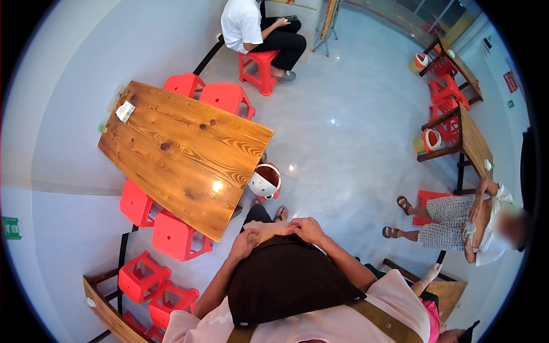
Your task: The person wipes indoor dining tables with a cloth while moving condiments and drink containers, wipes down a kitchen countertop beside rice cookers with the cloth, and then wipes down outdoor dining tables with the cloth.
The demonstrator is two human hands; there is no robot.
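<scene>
Just beyond the dark brown apron point(286, 280) on my chest, both hands come together. My left hand point(245, 243) has its fingers bent and pressed on one end of a thin pale peach piece point(267, 230), which looks like soft sheet or cloth; its exact kind is unclear. My right hand point(309, 230) pinches the other end, close to the top edge of the apron. The piece spans the gap between the hands. Below it my dark trousers and a sandalled foot show on the floor.
A wooden table point(189, 154) stands ahead left with red stools point(180, 233) around it. A bin with a white rim point(265, 182) is by its corner. One person point(246, 26) sits ahead; another person point(457, 223) is at the right, near more tables point(474, 137). A further person is at the lower right.
</scene>
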